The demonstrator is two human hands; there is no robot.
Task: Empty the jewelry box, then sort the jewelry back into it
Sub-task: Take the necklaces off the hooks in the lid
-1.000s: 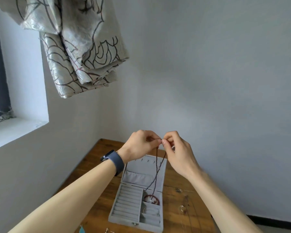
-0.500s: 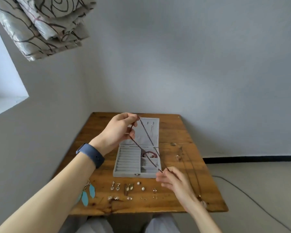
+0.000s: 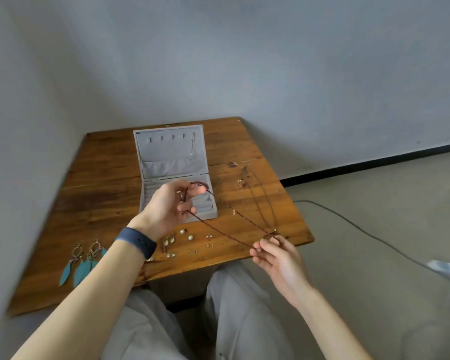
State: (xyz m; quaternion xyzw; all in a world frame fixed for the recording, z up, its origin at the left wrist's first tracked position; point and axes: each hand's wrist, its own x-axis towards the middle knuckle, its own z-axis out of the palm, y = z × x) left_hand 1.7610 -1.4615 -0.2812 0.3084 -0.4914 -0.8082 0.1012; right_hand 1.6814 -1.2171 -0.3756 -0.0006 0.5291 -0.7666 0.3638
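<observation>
Two hands, joined a second ago, now apart, each pinching the red necklace (image 3: 226,229) taut: left hand (image 3: 170,207) over the box (image 3: 170,162), right hand (image 3: 279,259) past the surface's (image 3: 107,178) front edge. Emptying likely continues.

Part of the necklace (image 3: 220,228) hidden in the left hand (image 3: 166,206), the same hand covering much of the jewelry box (image 3: 172,152) tray, studs (image 3: 192,251) on the table (image 3: 109,178) too small to tell apart, pale thing (image 3: 444,266) on the cable (image 3: 361,229) blurred, forearms cut off below.
</observation>
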